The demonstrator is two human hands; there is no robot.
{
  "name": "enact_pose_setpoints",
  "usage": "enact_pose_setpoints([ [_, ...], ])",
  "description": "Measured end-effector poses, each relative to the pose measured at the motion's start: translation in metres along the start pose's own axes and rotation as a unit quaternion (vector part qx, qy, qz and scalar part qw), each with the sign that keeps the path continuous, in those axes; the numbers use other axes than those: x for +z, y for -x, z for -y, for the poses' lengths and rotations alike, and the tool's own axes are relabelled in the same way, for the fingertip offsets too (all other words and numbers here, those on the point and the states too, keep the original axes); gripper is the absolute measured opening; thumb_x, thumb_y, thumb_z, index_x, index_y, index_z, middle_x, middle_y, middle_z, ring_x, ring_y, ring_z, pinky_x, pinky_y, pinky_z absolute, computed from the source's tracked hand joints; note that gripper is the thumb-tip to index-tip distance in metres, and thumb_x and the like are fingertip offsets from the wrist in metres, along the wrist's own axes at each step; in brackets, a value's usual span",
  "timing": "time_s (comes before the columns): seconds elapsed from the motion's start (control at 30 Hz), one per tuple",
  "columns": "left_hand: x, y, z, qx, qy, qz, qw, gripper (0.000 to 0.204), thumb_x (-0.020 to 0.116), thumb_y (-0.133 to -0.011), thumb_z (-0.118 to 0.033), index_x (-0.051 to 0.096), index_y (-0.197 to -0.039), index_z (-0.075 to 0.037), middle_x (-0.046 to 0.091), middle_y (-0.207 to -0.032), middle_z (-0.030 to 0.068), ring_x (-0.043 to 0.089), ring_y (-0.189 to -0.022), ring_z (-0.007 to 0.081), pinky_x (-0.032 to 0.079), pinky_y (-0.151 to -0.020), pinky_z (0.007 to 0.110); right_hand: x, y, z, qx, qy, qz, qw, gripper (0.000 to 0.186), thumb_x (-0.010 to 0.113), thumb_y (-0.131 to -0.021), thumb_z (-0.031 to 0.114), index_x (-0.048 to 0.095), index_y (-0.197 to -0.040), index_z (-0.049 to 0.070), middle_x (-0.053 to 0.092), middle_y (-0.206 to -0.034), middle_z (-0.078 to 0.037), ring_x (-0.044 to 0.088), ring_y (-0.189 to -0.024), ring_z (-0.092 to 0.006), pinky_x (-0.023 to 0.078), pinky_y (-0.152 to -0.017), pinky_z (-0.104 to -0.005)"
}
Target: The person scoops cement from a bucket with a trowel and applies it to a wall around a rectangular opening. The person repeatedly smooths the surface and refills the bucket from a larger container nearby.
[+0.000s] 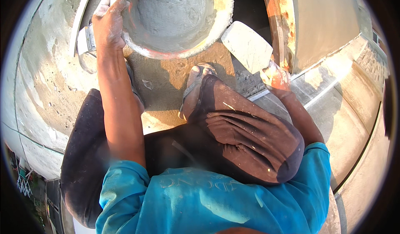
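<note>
A round basin (223,3) with wet grey mortar (175,11) inside stands at the top of the view, its rim crusted with cement. My left hand (109,18) is closed on the basin's left rim, thumb over the edge. Down to the right of the basin, my right hand (276,76) is closed around the handle end of a trowel (248,46). The trowel's broad, flat blade is pale with dried cement and points up and left, towards the basin. Most of its handle is hidden by my fingers.
A dark opening (252,9) with a rough wooden frame (278,21) lies right of the basin. Left of my forearm are a curved pale strip (80,21) and a small metal piece (86,39). My sandalled foot (193,82) rests below the basin. A smooth wall (325,21) stands right.
</note>
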State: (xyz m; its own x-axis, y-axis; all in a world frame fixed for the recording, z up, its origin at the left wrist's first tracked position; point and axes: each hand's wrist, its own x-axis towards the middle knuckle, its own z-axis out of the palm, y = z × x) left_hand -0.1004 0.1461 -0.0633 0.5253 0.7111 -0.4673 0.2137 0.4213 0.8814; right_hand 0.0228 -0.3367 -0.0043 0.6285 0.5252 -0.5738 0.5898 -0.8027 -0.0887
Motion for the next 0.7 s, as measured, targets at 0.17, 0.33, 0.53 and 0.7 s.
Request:
enact_pose_setpoints([
  [0.17,0.002,0.002,0.003,0.001,-0.044,-0.002,0.999,0.033,0.057,-0.086,-0.005,0.065,-0.117,0.001,0.068,-0.098,0.0082,0.064,-0.089,0.0159,0.052,-0.078,0.03,-0.075,-0.013,0.011,-0.164,0.093,-0.258,0.947,0.039,0.073,-0.081,0.017,0.059,-0.116,0.007,0.063,-0.106,-0.011,0.064,-0.097,-0.0298,0.052,-0.075,-0.0397],
  [0.33,0.021,0.005,-0.008,0.031,-0.033,0.058,0.997,0.034,0.061,-0.084,-0.01,0.066,-0.117,-0.001,0.068,-0.092,0.0058,0.065,-0.085,0.0155,0.054,-0.077,0.032,-0.071,-0.047,0.084,-0.152,0.086,-0.334,0.926,0.032,0.069,-0.083,0.017,0.061,-0.113,0.01,0.063,-0.104,-0.006,0.064,-0.095,-0.0245,0.051,-0.073,-0.0359],
  [0.53,0.053,0.03,-0.034,0.081,-0.067,0.039,0.994,0.038,0.053,-0.078,-0.001,0.066,-0.113,0.001,0.066,-0.093,0.0022,0.059,-0.083,0.012,0.046,-0.076,0.024,-0.132,0.014,0.053,-0.118,0.056,-0.022,0.991,0.038,0.068,-0.087,0.027,0.06,-0.121,0.012,0.066,-0.114,-0.005,0.066,-0.101,-0.0272,0.054,-0.078,-0.0416],
  [0.7,0.083,0.055,-0.062,0.134,-0.173,0.075,0.973,0.042,0.053,-0.072,-0.002,0.066,-0.111,0.004,0.066,-0.093,0.0034,0.06,-0.083,0.0159,0.046,-0.077,0.026,-0.185,-0.027,0.048,-0.136,0.159,-0.047,0.977,0.041,0.059,-0.095,0.034,0.054,-0.13,0.013,0.065,-0.118,-0.011,0.065,-0.103,-0.0362,0.054,-0.085,-0.0462],
])
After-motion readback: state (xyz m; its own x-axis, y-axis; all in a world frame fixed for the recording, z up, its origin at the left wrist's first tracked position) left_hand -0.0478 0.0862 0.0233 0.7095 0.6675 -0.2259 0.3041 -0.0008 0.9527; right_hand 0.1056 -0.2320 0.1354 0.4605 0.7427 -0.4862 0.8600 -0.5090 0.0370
